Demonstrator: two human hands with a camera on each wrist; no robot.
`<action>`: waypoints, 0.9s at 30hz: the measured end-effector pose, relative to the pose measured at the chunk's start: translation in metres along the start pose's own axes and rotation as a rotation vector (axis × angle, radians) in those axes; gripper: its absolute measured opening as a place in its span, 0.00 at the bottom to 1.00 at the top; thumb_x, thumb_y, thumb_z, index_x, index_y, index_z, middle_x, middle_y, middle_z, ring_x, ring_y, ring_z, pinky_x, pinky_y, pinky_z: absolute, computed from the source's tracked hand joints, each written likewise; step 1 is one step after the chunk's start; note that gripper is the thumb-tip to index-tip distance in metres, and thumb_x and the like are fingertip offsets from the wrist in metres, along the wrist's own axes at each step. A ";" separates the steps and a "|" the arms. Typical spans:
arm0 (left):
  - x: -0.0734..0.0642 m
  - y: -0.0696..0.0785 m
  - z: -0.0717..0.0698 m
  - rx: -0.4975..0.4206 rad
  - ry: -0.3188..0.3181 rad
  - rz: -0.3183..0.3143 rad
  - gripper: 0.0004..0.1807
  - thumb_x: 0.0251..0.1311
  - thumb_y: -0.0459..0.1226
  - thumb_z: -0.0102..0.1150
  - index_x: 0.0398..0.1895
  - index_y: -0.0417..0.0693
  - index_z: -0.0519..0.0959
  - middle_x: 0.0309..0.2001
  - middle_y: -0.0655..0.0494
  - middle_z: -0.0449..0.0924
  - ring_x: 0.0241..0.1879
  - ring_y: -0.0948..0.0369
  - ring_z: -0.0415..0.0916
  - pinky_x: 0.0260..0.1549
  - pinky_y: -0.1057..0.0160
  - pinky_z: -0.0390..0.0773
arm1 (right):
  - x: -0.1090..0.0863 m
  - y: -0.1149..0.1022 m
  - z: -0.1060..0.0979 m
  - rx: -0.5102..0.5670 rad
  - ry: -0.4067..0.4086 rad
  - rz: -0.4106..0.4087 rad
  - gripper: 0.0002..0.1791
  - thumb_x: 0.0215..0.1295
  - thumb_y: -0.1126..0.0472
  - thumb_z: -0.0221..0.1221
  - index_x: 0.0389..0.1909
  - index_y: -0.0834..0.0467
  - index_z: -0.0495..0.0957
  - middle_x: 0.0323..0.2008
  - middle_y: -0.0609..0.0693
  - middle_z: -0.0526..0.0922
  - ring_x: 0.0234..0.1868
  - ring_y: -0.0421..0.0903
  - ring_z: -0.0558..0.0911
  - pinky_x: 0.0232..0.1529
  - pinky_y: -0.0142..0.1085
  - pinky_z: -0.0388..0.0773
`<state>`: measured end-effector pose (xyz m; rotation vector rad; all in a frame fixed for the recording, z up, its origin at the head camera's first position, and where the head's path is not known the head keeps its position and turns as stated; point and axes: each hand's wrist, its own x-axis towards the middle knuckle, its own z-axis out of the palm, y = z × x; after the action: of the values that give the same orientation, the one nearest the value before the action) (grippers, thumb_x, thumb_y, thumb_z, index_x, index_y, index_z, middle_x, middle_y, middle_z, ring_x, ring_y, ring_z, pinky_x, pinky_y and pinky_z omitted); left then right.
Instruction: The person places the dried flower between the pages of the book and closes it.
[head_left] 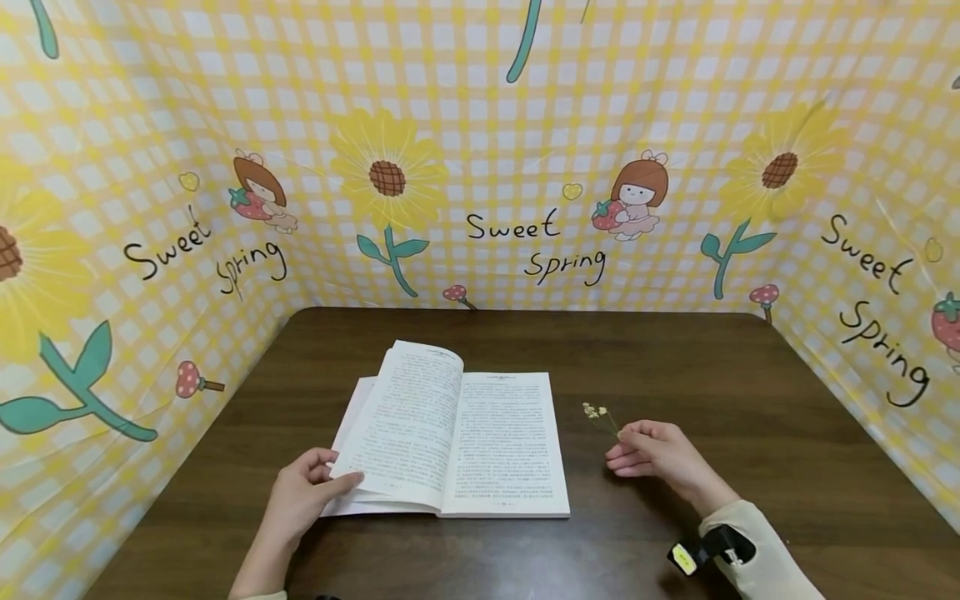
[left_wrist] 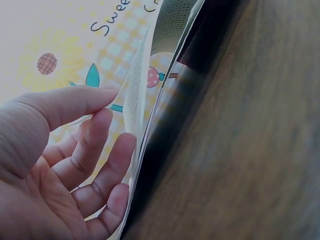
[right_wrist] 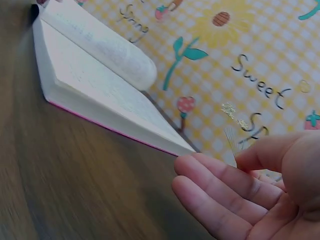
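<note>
An open book (head_left: 506, 442) lies on the brown table, its left-hand pages lifted and bowed upward. My left hand (head_left: 298, 493) pinches the outer lower edge of those raised pages between thumb and fingers. In the left wrist view the page (left_wrist: 135, 95) bends beside the fingertips, seen nearly edge-on. To the right of the book, my right hand (head_left: 660, 458) pinches a thin sprig of small pale-yellow dried flowers (head_left: 595, 411) by its stem, blossoms pointing up and left. The right wrist view shows the flowers (right_wrist: 229, 110) above the thumb, with the other fingers extended below.
The wooden table (head_left: 637, 358) stretches beyond the book to a yellow checked cloth (head_left: 480, 167) with printed sunflowers, which hangs at the back and both sides. A black strap with a bright yellow-lit device (head_left: 684, 558) sits on the right wrist.
</note>
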<state>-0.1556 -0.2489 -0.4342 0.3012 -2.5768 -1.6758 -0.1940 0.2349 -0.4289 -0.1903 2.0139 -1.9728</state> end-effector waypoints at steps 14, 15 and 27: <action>-0.002 0.002 0.001 0.021 -0.006 0.015 0.25 0.49 0.32 0.75 0.48 0.34 0.73 0.19 0.59 0.68 0.17 0.68 0.58 0.18 0.69 0.60 | 0.029 0.002 0.035 0.021 -0.019 0.017 0.13 0.76 0.66 0.47 0.46 0.76 0.69 0.37 0.62 0.86 0.36 0.49 0.87 0.41 0.42 0.83; -0.002 0.001 0.001 0.024 -0.004 0.015 0.25 0.49 0.32 0.75 0.48 0.34 0.73 0.19 0.59 0.68 0.17 0.68 0.58 0.18 0.69 0.60 | 0.031 0.001 0.038 0.022 -0.025 0.017 0.13 0.76 0.66 0.47 0.46 0.76 0.69 0.38 0.63 0.86 0.36 0.49 0.87 0.41 0.42 0.83; -0.001 0.002 0.002 0.044 -0.020 0.018 0.26 0.50 0.33 0.75 0.49 0.34 0.73 0.19 0.59 0.68 0.18 0.67 0.59 0.18 0.69 0.61 | 0.056 -0.004 0.071 0.003 -0.070 0.066 0.14 0.74 0.66 0.50 0.48 0.77 0.69 0.33 0.59 0.86 0.31 0.47 0.87 0.38 0.41 0.84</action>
<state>-0.1548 -0.2463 -0.4334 0.2640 -2.6250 -1.6266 -0.2245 0.1499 -0.4322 -0.1875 1.9483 -1.9025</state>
